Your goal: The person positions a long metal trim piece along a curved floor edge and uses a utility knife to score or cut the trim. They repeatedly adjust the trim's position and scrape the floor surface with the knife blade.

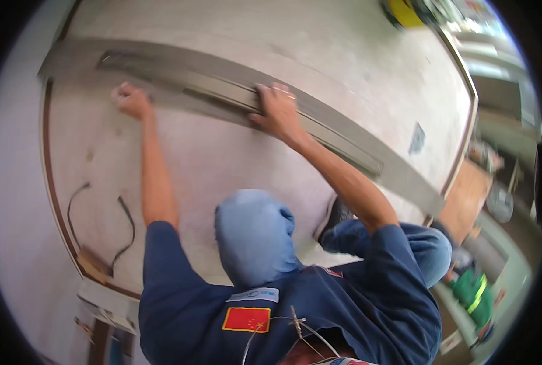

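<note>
Right hand upon the long bar, left hand near its left side

At the far left, two thin black cables (125,219) lie on the pale floor (344,55), beside a small brown piece (94,266). Next comes my left hand (132,100), just beside the near edge of a long grey strip (411,179). Its fingers are curled inward, but the view is blurred, so I cannot tell if they have hold of something small.

In the middle, a narrow beige bar (344,145) lies along the grey strip. Its long axis goes from upper left to lower right, in the same direction as the strip. My right hand (277,109) is the nearer one: it touches the bar, with thumb and fingers partly spread across it. Whether they grip it or only press, I cannot tell. From these fingers the bar reaches out to both sides; its left end points toward my left hand, which is apart from it.

Farther right, a grey patch (417,139) marks the floor, and at the lower right there is a person in green clothing (473,298).
</note>
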A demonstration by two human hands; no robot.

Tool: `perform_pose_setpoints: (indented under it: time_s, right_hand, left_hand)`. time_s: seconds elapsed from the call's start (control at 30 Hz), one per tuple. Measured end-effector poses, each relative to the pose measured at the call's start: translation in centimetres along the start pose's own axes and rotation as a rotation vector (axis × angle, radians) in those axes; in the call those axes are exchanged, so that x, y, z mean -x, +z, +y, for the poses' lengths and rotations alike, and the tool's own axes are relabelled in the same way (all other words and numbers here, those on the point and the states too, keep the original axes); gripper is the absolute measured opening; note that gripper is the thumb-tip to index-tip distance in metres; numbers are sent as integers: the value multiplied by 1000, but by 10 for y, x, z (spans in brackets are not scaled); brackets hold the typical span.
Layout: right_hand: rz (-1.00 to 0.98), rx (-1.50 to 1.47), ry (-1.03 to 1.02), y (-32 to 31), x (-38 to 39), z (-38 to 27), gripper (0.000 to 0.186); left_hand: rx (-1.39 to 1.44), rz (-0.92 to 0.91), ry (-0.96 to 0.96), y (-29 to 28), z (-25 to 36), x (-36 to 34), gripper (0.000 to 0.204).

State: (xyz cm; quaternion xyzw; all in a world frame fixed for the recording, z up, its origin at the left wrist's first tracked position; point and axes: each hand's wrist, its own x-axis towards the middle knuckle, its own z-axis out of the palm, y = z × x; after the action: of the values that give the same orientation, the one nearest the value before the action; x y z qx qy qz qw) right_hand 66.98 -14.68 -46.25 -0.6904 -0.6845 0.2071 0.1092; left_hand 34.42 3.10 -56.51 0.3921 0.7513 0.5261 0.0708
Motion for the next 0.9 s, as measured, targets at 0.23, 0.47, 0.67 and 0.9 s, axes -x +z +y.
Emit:
perform_pose_setpoints:
  time_s: [0.23, 0.47, 0.67, 0.9]
  right_hand:
    - [208, -64, -61, 17, 24, 20, 32]
    - [260, -48, -95, 19, 60, 35, 28]
    - [224, 39, 72, 5, 108, 60, 54]
    - [0, -23, 33, -6, 99, 86, 66]
  left_hand:
    - [271, -276, -283, -8, -11, -9, 15]
    - [453, -481, -720, 8, -86, -93, 27]
    - [379, -449, -703, 8, -121, -95, 21]
    - [235, -695, -610, -14, -84, -92, 26]
